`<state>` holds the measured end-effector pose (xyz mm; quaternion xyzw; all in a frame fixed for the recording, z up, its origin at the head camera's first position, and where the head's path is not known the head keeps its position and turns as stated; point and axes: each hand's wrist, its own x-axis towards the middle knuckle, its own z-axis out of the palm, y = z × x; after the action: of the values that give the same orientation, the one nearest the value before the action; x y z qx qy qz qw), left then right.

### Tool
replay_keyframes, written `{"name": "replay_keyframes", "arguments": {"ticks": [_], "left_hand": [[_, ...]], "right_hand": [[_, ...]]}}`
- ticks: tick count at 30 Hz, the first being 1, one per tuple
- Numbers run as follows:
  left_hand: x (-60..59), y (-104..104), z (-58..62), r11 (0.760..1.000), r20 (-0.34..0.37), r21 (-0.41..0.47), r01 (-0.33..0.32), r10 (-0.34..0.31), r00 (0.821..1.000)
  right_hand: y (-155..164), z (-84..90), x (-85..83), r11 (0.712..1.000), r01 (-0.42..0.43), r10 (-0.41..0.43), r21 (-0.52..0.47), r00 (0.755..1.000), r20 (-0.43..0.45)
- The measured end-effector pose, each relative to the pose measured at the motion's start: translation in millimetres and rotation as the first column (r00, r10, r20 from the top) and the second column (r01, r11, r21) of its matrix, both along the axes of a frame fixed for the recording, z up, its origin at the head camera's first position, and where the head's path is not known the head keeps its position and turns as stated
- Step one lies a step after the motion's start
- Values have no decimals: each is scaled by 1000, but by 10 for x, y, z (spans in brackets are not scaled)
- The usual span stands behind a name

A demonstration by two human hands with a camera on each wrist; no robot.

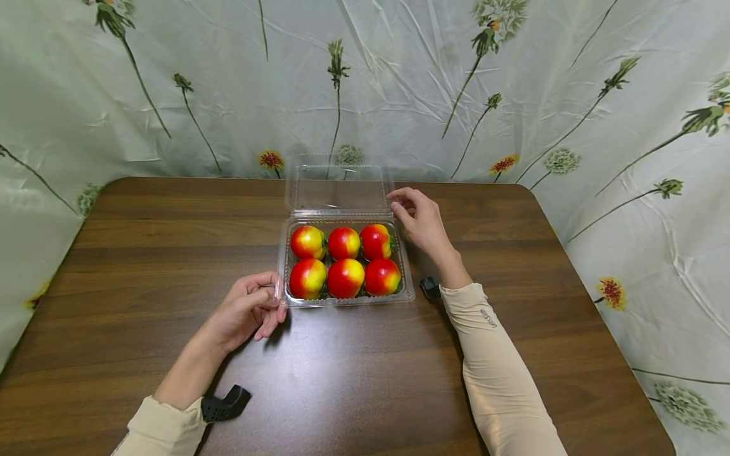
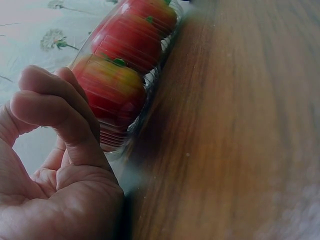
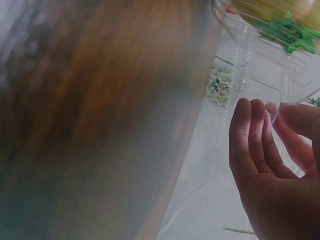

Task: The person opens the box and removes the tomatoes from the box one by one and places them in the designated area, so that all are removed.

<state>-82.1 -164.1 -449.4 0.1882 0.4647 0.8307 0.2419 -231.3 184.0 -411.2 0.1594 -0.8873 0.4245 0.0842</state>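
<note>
The left hand [image 1: 248, 310] is pinching the clear fruit box [image 1: 345, 301] corner steady while the right hand [image 1: 421, 218] is pinching its open lid [image 1: 338, 187], best lowered slowly over the apples [image 1: 344, 259].

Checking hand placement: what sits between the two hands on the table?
In the head view, the clear plastic clamshell box holding six red-yellow peaches lies between the left hand and right hand.
</note>
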Motion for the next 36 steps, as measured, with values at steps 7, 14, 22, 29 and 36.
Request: {"name": "replay_keyframes", "arguments": {"ticks": [7,14,22,29,36], "left_hand": [[0,-1,-5,1000,-2,4,0,0,1000],[1,2,-2,1000,-5,7,-2,2,1000],[0,7,10,1000,-3,-2,-25,25,1000],[-4,6,1,998,14,-3,-59,59,998],[-13,7,-5,996,22,-1,-90,90,996]], "right_hand": [[0,-11,8,1000,5,-6,20,999,37],[4,-15,16,999,-4,1,33,997,84],[9,-22,2,999,-20,17,34,996,91],[5,-24,-11,999,-26,22,31,995,97],[12,-22,-12,998,-35,30,50,994,106]]}}
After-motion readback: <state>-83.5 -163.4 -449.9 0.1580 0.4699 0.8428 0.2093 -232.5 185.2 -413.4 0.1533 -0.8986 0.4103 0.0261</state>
